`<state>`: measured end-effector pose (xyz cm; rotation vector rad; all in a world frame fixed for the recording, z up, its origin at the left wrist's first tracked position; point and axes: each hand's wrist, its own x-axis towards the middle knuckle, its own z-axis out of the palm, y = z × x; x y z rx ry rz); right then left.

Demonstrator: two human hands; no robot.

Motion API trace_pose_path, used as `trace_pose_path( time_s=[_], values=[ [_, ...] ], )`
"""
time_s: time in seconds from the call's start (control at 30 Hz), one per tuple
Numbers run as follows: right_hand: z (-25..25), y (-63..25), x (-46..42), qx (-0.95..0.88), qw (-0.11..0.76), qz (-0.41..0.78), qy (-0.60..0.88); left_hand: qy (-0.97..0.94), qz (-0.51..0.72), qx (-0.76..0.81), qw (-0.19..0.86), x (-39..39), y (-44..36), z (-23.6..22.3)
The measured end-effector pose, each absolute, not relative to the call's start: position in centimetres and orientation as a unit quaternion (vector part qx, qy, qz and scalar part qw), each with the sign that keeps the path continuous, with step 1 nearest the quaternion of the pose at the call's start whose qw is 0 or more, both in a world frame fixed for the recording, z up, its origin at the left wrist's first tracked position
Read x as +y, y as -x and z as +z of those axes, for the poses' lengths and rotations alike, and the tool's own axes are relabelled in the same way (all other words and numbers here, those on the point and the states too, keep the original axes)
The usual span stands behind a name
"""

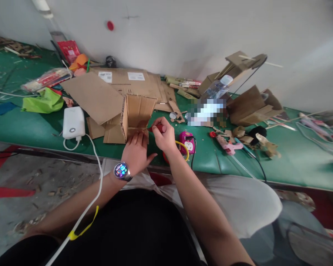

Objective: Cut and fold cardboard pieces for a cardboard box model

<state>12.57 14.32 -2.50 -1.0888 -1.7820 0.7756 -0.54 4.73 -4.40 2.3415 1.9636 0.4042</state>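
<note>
A folded piece of cardboard [138,111] stands in front of me, its side flaps upright. My left hand [135,149] lies on its lower flap, fingers stretched out and pressing flat, thumb spread to the right. A smartwatch [122,171] is on that wrist. In my right hand [166,138] a small red tool [160,128] is gripped, its thin tip pointing left at the edge of the same cardboard. Its exact kind is too small to make out. A flat cardboard sheet [93,96] leans just left of the folded piece.
The green table [208,157] holds a white power bank [73,123] with a cable over my left arm, a pink socket block [187,142], a pink glue gun [228,145], a plastic bottle [218,88] and cardboard structures [252,107]. A large flattened carton [147,83] lies behind.
</note>
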Motion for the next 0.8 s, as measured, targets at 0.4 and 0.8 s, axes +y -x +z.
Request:
trace_pose_path(
  time_s=[0.4,0.8],
  values=[
    [-2.0,-11.9,13.8,-0.737,0.4,0.276,0.47,-0.758,0.157,0.632,0.036,4.7,0.6,-4.8],
    [-1.5,-11.5,13.3,-0.746,0.393,0.276,0.462,-0.766,0.148,0.625,0.031,4.6,0.7,-4.9]
  ],
)
